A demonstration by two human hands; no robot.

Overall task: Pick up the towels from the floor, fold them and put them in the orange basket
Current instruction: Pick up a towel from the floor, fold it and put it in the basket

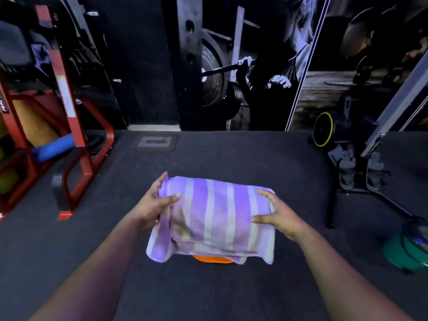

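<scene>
A folded purple-and-cream striped towel (215, 218) sits over the orange basket (212, 259), covering all but a sliver of its near rim. The left hand (154, 205) grips the towel's left end, thumb on top, fingers curled round the edge. The right hand (278, 215) clasps the right end likewise. Dark floor (208, 295) lies beneath.

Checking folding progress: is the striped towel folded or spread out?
Folded: the striped towel shows stacked layers along its near edge, gripped at both ends by the left hand and right hand.
</scene>
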